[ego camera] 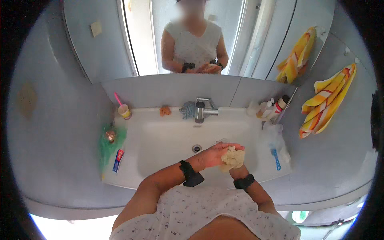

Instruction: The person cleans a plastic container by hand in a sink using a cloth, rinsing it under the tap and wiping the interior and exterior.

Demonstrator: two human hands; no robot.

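A crumpled beige cloth (pixel 233 158) is between my hands, above the right part of the white washbasin (pixel 168 141). My left hand (pixel 216 153) reaches in from the left with its palm against the cloth and its fingers along the cloth's far edge. The cloth largely covers my right hand (pixel 238 171), of which little more than the part near the wrist shows; its fingers are hidden. Black bands circle both wrists. Left of my hands lies the round drain (pixel 196 148), and beyond it stands the chrome faucet (pixel 200 112).
Toothpaste tube (pixel 118 160), green plastic bag (pixel 120 135) and cup (pixel 124 111) stand or lie on the left ledge. Orange (pixel 165 111) and blue-grey scrubbers (pixel 187 110) lie near the faucet. At right are bottles (pixel 265 109), a blue brush (pixel 275 159) and a hanging yellow towel (pixel 328 100).
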